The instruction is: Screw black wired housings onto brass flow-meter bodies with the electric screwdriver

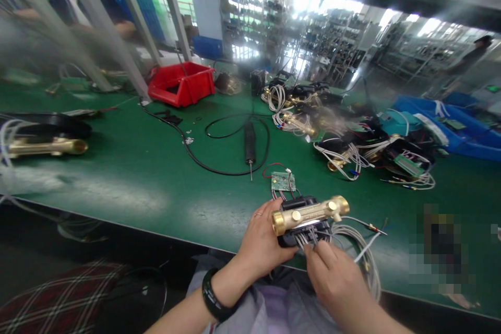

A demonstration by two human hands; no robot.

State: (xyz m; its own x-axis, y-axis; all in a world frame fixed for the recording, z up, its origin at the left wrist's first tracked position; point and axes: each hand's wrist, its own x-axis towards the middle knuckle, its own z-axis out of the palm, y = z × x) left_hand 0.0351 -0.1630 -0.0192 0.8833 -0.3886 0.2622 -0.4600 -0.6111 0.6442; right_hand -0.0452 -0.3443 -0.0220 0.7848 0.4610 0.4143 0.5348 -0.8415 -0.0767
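A brass pipe fitting [311, 213] with threaded ends lies across a black plastic housing [288, 240] at the near edge of the bench. My left hand [261, 237] is closed around the left side of this assembly, a ring on one finger. Grey cables [358, 240] run out of the housing and loop to the right. Below the brass pipe, my right hand [332, 271] pinches the cables where they enter the housing; its fingertips are partly hidden. Just beyond the housing, a green circuit board [283, 181] lies on the bench, joined by thin wires.
A black electric screwdriver [249, 143] with a looping cord lies mid-bench. Behind it stands a red bin [182, 86]. Several similar brass assemblies [299, 124] with coiled cables are heaped at right, near a blue tray [465, 128]. Another brass pipe [49, 146] lies far left.
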